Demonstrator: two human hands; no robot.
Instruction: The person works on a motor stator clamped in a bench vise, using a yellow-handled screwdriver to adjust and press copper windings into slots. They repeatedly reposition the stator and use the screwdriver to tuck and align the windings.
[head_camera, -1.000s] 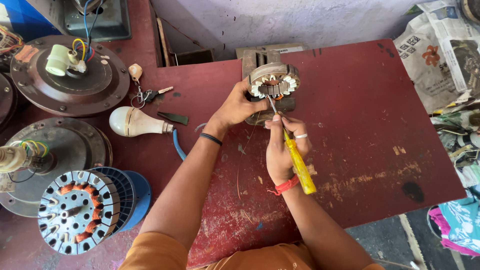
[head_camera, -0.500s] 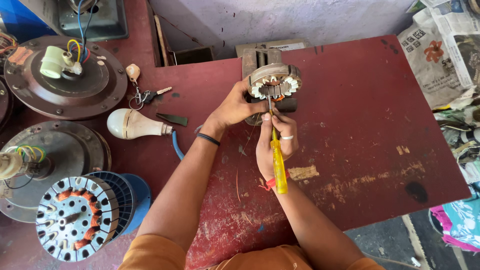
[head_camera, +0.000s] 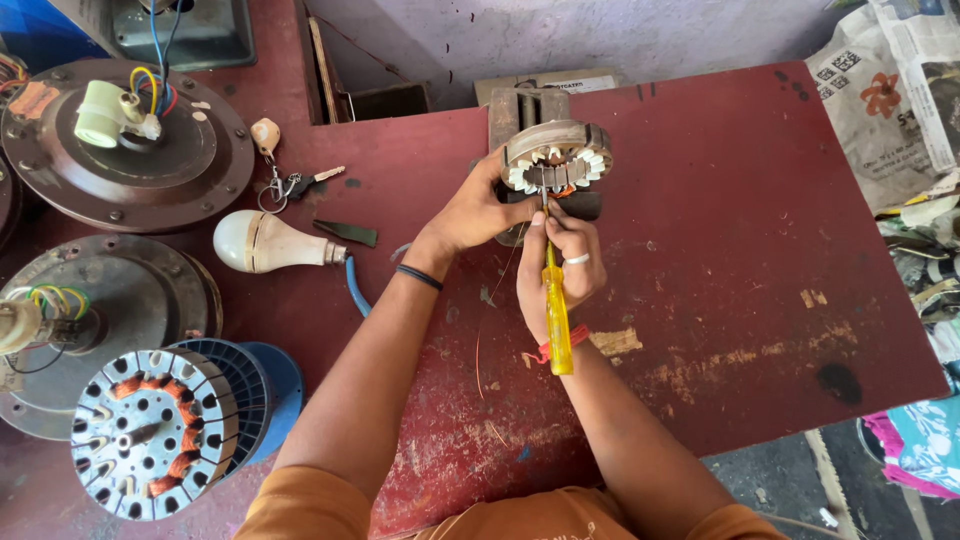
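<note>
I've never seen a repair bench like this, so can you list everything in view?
stator: one, brown ring with white slots, table's far middle
screwdriver: one, yellow handle, tip at the stator
table: one, worn red
bulb: one, white, left of the arms
keys: one bunch, above the bulb
motor covers: two or more, dark round, far left
wound stator: one, grey with copper coils, lower left
newspaper: one pile, upper right
left hand: steadies the stator
right hand: grips the screwdriver

On the red table (head_camera: 760, 300), the left hand (head_camera: 480, 212) steadies a round motor stator (head_camera: 556, 160) while the right hand (head_camera: 560, 262) grips a yellow-handled screwdriver (head_camera: 556, 315), its tip at the stator's slots.
</note>
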